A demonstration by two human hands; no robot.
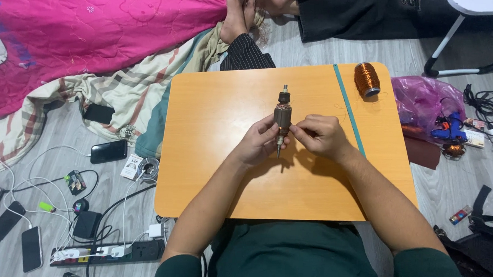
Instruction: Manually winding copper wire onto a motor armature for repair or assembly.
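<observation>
My left hand grips a small motor armature, a dark cylinder on a metal shaft, held lengthwise above the orange tabletop. My right hand pinches at the armature's right side, fingertips touching it near the middle. A thin copper wire runs from there towards a spool of copper wire lying at the table's far right corner. The shaft's lower tip points down between my hands.
A teal strip crosses the table's right side. A pink plastic bag with a blue glue gun lies to the right. Several phones, cables and a power strip cover the floor at left. Another person's feet rest beyond the table.
</observation>
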